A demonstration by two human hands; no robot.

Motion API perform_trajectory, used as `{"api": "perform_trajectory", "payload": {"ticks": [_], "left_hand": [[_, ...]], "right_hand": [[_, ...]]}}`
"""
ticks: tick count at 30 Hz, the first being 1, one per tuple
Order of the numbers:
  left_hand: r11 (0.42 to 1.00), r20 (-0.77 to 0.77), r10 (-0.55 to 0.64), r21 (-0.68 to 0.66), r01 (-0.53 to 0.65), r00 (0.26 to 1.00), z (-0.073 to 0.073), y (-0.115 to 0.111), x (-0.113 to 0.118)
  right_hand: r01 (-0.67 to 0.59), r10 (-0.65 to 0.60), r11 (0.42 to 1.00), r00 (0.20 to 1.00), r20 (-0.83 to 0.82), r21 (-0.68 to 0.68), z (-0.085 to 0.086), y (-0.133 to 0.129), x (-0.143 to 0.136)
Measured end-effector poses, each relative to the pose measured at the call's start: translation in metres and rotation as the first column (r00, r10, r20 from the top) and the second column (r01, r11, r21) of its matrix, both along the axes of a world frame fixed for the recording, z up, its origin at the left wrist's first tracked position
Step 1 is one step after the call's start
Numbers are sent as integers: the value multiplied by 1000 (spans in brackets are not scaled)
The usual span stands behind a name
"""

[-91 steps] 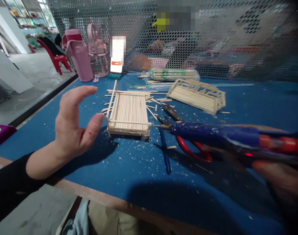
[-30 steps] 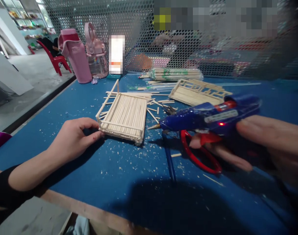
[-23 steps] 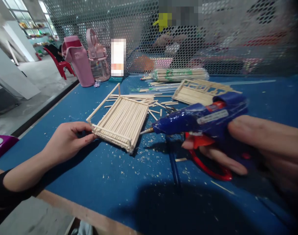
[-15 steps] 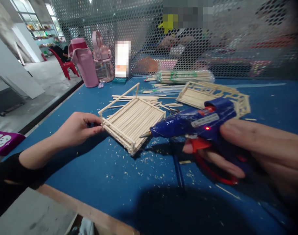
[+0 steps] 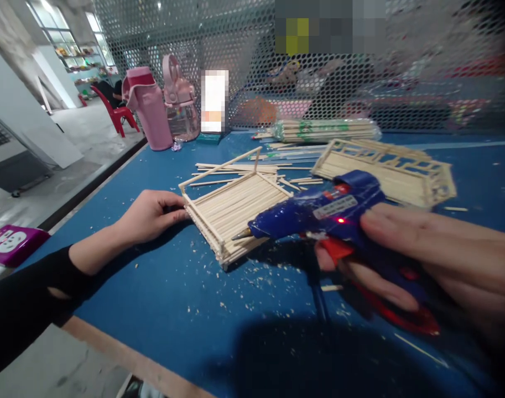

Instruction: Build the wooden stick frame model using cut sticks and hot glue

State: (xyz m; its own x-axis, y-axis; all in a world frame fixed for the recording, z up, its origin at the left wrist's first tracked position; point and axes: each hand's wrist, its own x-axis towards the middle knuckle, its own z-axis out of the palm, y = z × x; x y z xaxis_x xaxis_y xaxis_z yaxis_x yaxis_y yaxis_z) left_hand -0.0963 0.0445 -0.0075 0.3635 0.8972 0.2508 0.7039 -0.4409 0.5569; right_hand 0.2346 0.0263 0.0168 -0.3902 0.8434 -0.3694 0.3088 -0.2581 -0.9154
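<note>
Forearm in a black sleeve enters from the left edge, flat and straight, and at its end the left hand (image 5: 150, 215), palm down, pinches thumb and forefinger on the near-left corner of a stick tray (image 5: 235, 205), at the middle of the frame. From the right edge the right hand (image 5: 438, 249) grips a blue glue gun (image 5: 306, 213), fingers curled round its handle and one at the red trigger; its nozzle points left, over the tray's near edge, but whether it touches is unclear. The gun's body hides the tray's right corner. Below, the red handle (image 5: 426, 323) of a tool is partly covered by the right hand, and a dark blue rod (image 5: 318, 298) is lost in shadow. Upper right, a second stick piece (image 5: 380, 171) lies behind the gun; loose sticks (image 5: 219, 169) and a bagged bundle (image 5: 327, 130) sit beyond, before a perforated screen (image 5: 244, 38)
</note>
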Motion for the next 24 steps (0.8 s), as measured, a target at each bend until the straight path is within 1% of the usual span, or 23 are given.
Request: {"api": "perform_trajectory", "payload": {"ticks": [3, 6, 12, 18, 22, 24], "left_hand": [[998, 7, 53, 40, -54, 999, -2, -5, 3], [996, 29, 91, 13, -91, 995, -2, -8, 6], [995, 19, 96, -19, -95, 995, -1, -7, 6], [995, 20, 101, -25, -100, 995, -1, -7, 6], [996, 25, 92, -12, -92, 995, -2, -7, 6], [996, 30, 90, -10, -90, 996, -2, -7, 6]], "right_hand": [[7, -6, 997, 1000, 17, -71, -1, 0, -5], [27, -25, 995, 999, 23, -93, -1, -2, -10], [58, -52, 992, 997, 56, -113, -5, -5, -10], [13, -13, 999, 1000, 15, -51, -2, -7, -15], [16, -12, 999, 997, 79, -49, 0, -8, -16], [13, -23, 997, 991, 133, 76, -1, -8, -17]]}}
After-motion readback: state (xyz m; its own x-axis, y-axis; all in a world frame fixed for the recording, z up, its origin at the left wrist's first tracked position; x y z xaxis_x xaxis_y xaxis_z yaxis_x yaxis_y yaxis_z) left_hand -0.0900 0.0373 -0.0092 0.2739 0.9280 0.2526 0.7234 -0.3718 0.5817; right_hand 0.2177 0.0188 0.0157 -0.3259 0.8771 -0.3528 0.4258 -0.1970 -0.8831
